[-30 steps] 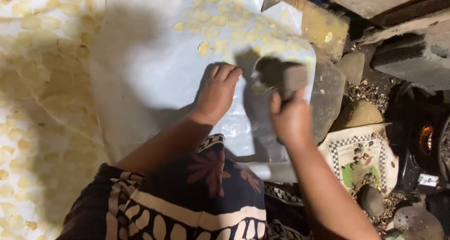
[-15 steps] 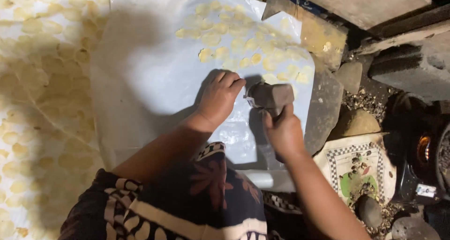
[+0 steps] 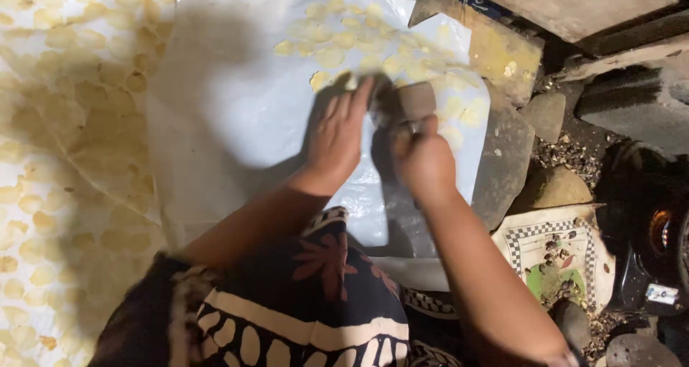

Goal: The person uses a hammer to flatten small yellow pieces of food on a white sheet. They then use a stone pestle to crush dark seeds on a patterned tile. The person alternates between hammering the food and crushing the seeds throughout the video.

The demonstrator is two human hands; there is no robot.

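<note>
Seen from the head camera, a smooth white plastic sheet (image 3: 237, 123) is spread over a flat surface, and thin, pale yellow, roughly oval flattened pieces (image 3: 359, 40) are scattered across its far part. The left hand (image 3: 337, 134) is laid flat, palm down and fingers spread, on the sheet just below those pieces. The right hand (image 3: 423, 159) is clamped around a blocky, brownish stone mallet (image 3: 416, 100), which is held just beside the left fingertips, over the sheet's right part. A dark, rough stone slab (image 3: 502, 159) is seen under the sheet's right edge. Many more yellow pieces (image 3: 64, 123) are spread on a pale sheet at the left. A checkered-rim plate (image 3: 552, 256) with small dark bits is seen at the lower right.
</note>
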